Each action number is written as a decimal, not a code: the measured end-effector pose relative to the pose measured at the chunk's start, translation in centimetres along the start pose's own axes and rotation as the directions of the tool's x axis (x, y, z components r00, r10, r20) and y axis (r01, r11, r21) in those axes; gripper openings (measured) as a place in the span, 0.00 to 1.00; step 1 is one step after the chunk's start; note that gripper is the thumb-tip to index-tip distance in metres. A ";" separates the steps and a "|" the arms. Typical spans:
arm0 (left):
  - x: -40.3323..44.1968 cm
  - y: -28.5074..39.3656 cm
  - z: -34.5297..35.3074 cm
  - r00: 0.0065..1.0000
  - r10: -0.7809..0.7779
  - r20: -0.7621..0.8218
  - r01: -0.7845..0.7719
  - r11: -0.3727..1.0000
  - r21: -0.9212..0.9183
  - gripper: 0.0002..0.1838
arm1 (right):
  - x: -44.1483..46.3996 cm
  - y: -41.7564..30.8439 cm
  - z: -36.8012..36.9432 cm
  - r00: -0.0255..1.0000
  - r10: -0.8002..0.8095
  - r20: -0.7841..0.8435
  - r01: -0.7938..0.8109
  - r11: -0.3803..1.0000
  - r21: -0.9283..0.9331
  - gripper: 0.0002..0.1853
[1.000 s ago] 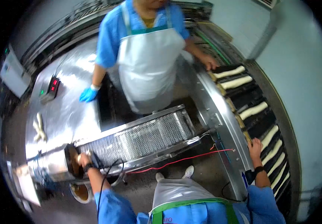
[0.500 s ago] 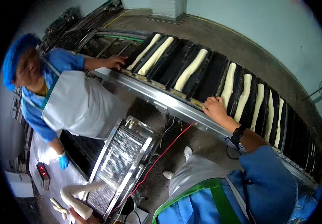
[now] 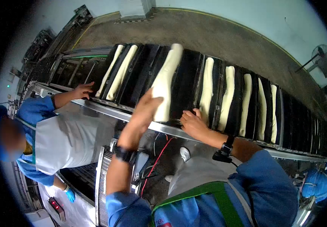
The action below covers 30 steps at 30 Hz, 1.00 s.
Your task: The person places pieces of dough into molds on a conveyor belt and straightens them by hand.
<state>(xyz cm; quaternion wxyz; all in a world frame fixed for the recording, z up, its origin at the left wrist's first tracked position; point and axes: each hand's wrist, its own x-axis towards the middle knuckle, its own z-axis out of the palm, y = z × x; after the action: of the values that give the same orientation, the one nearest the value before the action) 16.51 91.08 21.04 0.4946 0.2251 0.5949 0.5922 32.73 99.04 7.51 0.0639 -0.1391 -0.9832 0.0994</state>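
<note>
My left hand [image 3: 145, 108] grips the lower end of a long pale dough strip [image 3: 166, 81], which is tilted above the black trays. Its fingers wrap round the dough's left side. To the right, my right hand [image 3: 195, 123] rests on the near edge of the black trays [image 3: 189, 77], fingers bent over the rim. Just beyond its fingers lies another dough strip [image 3: 207, 87] in its own trough. More strips lie lengthwise in troughs on both sides. I cannot tell whether a strip lies under the held one.
A co-worker in a white apron [image 3: 67, 142] stands at the left, one hand at the trays and a blue-gloved hand near the steel table [image 3: 78, 208]. A mesh conveyor [image 3: 102, 185] and a red cable [image 3: 156, 162] lie below. A fan [image 3: 324, 56] stands far right.
My left hand has come up from the mesh conveyor to the trays, bringing the dough strip. The view has turned toward the trays. My right hand stays at the tray edge.
</note>
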 end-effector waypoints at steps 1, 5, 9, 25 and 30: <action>3.0 -3.9 -1.1 0.996 0.039 0.085 -0.054 0.981 0.186 0.26 | -0.1 0.0 0.0 1.000 -0.013 -0.016 0.014 1.000 0.008 0.14; 6.2 -10.0 -1.8 0.947 0.262 0.186 -0.308 0.574 0.759 0.15 | 0.1 0.1 0.2 0.996 0.005 0.087 -0.005 1.000 0.002 0.14; 7.3 -7.7 1.4 0.944 0.241 0.226 -0.306 0.382 0.872 0.14 | 0.1 -0.1 -0.2 1.000 0.004 0.001 -0.004 1.000 0.000 0.12; 15.7 -10.4 3.6 0.945 -0.244 0.220 -0.199 0.108 0.974 0.27 | -0.2 0.5 1.0 0.999 -0.012 0.040 0.011 1.000 0.016 0.13; 12.4 -11.3 1.9 0.909 -0.146 0.390 -0.375 0.121 0.919 0.27 | -1.0 0.7 0.4 0.988 -0.090 -0.127 0.089 0.996 -0.015 0.11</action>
<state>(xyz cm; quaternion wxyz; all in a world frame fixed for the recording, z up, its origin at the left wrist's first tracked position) 16.63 100.35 6.96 0.2798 0.6523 0.7038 0.0305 33.84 99.33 6.85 0.1305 -0.1014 -0.9828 0.0827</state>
